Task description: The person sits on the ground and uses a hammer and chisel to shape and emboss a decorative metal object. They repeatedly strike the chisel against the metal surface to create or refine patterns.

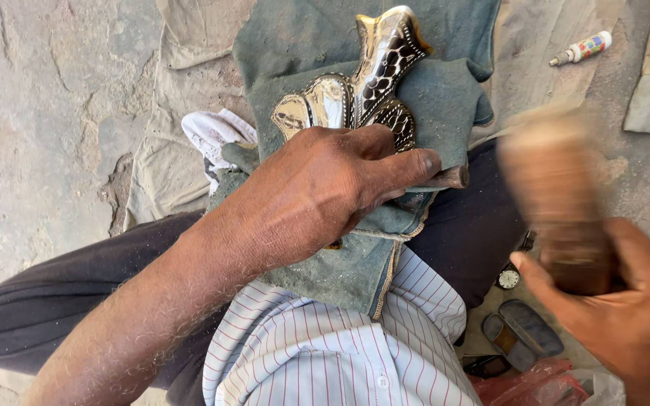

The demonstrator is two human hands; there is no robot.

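The left hand [317, 192] lies knuckles-up on a green cloth [430, 98] spread over the lap; its grip is pressed together, thumb and fingers pinching a thin rod-like tool [453, 177] whose tip projects just past the thumb toward the right. The ornament [370, 75], a shiny gold-and-black piece with a scale-like pattern, rests on the cloth directly above the knuckles, touching or just beside them; its lower part is hidden under the hand, so the contact between tool and ornament cannot be seen. The right hand [626, 308], at the lower right corner and cut off by the frame edge, has its grip closed around a brown wooden block [558, 195]; the block is motion-blurred and its exact form is hard to make out; it stands well apart from the ornament. A white rag [212, 131] shows at the left edge of the cloth; a small tube [584, 48] lies on the floor near the upper right corner; a striped shirt [317, 346] fills the lower middle.
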